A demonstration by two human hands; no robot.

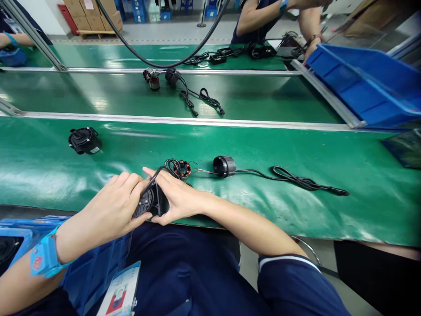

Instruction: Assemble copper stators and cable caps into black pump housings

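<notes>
Both my hands grip a black plastic pump housing (pixel 145 202) at the table's near edge. My left hand (pixel 115 199) is wrapped over its left side, and my right hand (pixel 179 195) clasps it from the right. A black cable rises from the housing between my hands and loops behind my right hand. Just beyond lies a copper-wound stator (pixel 183 169), with thin coloured wires running to a black round cap (pixel 224 166). From that cap a bundled black cable (pixel 305 181) stretches right. Another black pump housing (pixel 84 140) stands at the left on the green mat.
A metal rail (pixel 184 120) crosses behind the green mat (pixel 329 153). Past it, a motor part (pixel 154 82) with cables sits on the conveyor. A blue bin (pixel 368 83) leans at the right; blue crates (pixel 95 267) stand by my left side. A co-worker's arm (pixel 259 19) is opposite.
</notes>
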